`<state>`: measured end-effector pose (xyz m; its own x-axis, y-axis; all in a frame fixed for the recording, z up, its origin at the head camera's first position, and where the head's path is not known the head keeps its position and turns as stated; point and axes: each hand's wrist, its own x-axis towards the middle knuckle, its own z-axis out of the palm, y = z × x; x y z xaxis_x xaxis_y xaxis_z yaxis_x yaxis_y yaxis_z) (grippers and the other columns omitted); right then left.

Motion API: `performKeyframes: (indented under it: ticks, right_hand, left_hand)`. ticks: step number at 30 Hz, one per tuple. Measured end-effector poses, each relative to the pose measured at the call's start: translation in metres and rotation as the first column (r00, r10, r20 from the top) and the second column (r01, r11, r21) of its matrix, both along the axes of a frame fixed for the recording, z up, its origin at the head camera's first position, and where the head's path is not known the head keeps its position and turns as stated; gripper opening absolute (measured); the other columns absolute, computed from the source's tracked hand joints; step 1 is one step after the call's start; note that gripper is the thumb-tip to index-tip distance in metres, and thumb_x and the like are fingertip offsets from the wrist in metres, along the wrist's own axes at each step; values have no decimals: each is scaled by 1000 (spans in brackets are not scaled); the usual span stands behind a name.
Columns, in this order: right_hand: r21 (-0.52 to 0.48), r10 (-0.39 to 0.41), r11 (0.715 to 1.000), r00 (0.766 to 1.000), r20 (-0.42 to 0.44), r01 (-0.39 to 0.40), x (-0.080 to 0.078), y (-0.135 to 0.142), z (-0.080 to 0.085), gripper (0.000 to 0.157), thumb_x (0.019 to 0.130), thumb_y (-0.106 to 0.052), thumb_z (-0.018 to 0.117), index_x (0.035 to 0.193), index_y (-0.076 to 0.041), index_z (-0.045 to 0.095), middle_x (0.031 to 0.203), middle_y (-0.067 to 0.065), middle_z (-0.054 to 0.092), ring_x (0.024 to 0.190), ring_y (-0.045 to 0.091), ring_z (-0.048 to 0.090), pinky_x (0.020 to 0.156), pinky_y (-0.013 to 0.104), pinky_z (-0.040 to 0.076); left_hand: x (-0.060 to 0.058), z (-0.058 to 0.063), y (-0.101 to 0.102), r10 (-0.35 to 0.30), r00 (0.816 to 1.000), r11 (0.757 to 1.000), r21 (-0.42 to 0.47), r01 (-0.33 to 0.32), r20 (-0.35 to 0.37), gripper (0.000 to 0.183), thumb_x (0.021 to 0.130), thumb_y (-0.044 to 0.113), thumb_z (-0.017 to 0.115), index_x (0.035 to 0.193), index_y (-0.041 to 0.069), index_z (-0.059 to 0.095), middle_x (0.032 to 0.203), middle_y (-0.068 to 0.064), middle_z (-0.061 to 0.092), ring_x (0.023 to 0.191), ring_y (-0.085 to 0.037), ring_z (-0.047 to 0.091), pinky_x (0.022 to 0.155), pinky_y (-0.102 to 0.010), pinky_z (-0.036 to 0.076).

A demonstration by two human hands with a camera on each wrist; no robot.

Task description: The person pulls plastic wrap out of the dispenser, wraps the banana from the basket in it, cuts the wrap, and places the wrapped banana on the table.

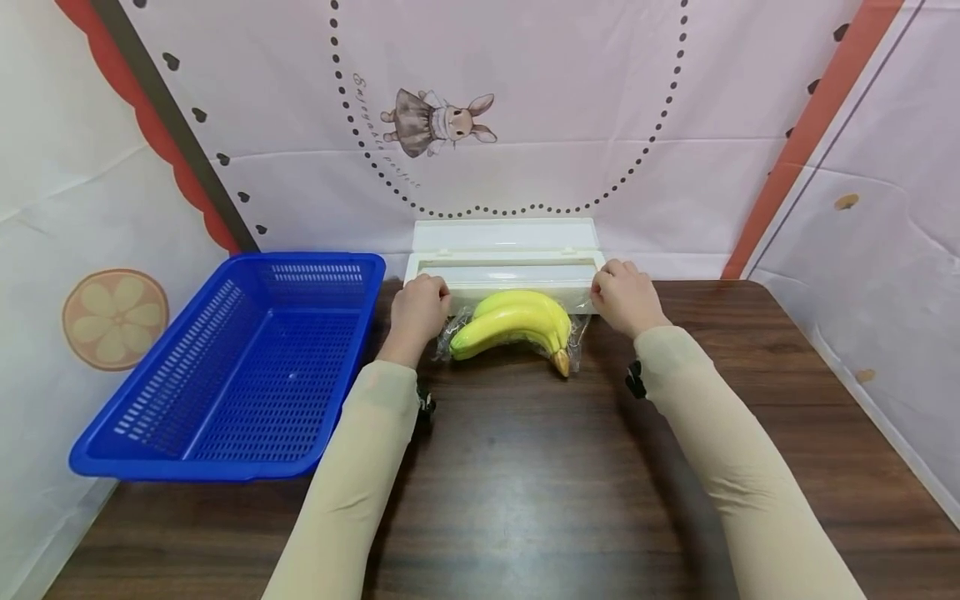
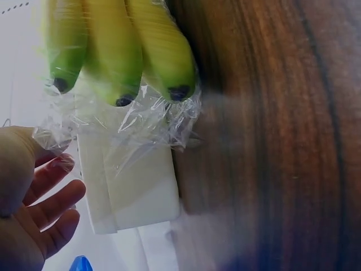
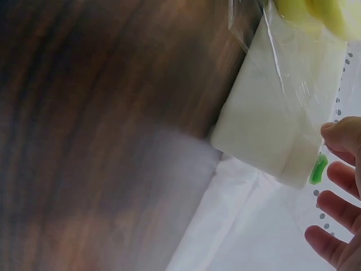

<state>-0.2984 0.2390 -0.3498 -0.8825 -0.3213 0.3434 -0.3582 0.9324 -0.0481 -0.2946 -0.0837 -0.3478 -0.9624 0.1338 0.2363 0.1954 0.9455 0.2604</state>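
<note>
A bunch of yellow bananas (image 1: 517,321) with green tips lies against the front of a white cling film box (image 1: 510,296), whose lid stands up behind. Clear cling film (image 2: 141,121) is under and around the bananas. At the box's left end, my left hand (image 1: 420,308) pinches the film's edge between thumb and forefinger; the other fingers are loosely bent. My right hand (image 1: 628,296) pinches the film at the right end in the same way, and the film (image 3: 282,73) stretches from it toward the bananas. A small green piece (image 3: 318,169) shows beside the right fingers.
A blue plastic basket (image 1: 225,469) with slotted walls stands on the left of the dark wooden table (image 1: 525,483). Close behind the box hangs a pale printed cloth (image 1: 585,100), and similar cloth lines both sides.
</note>
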Motion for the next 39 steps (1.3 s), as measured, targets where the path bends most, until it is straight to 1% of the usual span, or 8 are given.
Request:
performKeyframes:
  ticks: [8, 17, 21, 26, 30, 33, 37, 39]
  right_hand:
    - [7, 1, 1000, 1000, -13, -1, 10, 0, -13, 13, 90, -15, 57, 89, -5, 66, 89, 12, 58, 83, 33, 54, 68, 46, 46]
    - [-23, 11, 1000, 1000, 14, -10, 18, -1, -26, 12, 90, -14, 58, 89, -5, 66, 92, 13, 62, 81, 33, 57, 68, 47, 47]
    - [-68, -4, 998, 995, 100, 10, 22, -2, -25, 14, 90, -18, 58, 93, -6, 64, 94, 12, 63, 85, 33, 57, 73, 49, 47]
    - [-163, -27, 984, 972, 235, 67, 26, -1, -25, 18, 92, -21, 57, 104, -8, 60, 95, 14, 65, 82, 31, 59, 73, 47, 47]
    - [-234, -4, 970, 964, 266, 69, 30, 0, -25, 25, 94, -19, 52, 115, -6, 52, 103, 18, 64, 87, 33, 61, 75, 49, 47]
    - [-278, 25, 959, 958, 286, 58, 33, 1, -25, 33, 96, -16, 48, 127, -5, 44, 116, 20, 62, 98, 34, 61, 82, 50, 46]
    - [-302, 37, 951, 949, 312, 62, 35, 0, -26, 43, 96, -14, 45, 138, -5, 38, 128, 18, 58, 103, 33, 61, 84, 48, 47]
    - [-305, 39, 950, 947, 319, 63, 37, 0, -27, 42, 97, -14, 44, 138, -4, 41, 130, 17, 57, 105, 33, 60, 86, 48, 47]
  left_hand:
    - [8, -8, -5, -3, 1000, 1000, 10, 3, 25, 17, 94, 22, 55, 96, 12, 68, 96, -8, 64, 87, -27, 62, 74, -43, 52]
    - [10, -14, -4, 8, 998, 1000, 27, -9, 63, 14, 91, 25, 61, 91, 15, 71, 92, -4, 70, 81, -25, 64, 71, -43, 52]
    - [14, -9, -3, 10, 992, 999, 48, -16, 123, 15, 91, 25, 61, 95, 16, 71, 96, -4, 69, 83, -24, 64, 72, -43, 52]
    - [21, -1, -3, 0, 985, 991, 129, -23, 171, 23, 90, 22, 57, 108, 16, 69, 108, -4, 68, 88, -24, 62, 74, -43, 51]
    - [27, 3, 1, -23, 994, 985, 172, 6, 103, 32, 87, 19, 53, 116, 12, 66, 116, -9, 64, 95, -27, 60, 79, -44, 50]
    - [33, 6, 8, -56, 998, 987, 154, 55, 2, 31, 89, 20, 54, 115, 9, 66, 118, -11, 62, 104, -31, 59, 86, -46, 49]
    - [45, 8, 22, -125, 984, 987, 84, 136, -125, 28, 90, 22, 57, 111, 8, 68, 117, -12, 62, 105, -32, 59, 90, -44, 48]
    - [50, 8, 28, -167, 974, 984, 36, 174, -156, 29, 90, 26, 58, 111, 7, 67, 117, -11, 62, 105, -30, 59, 91, -42, 47]
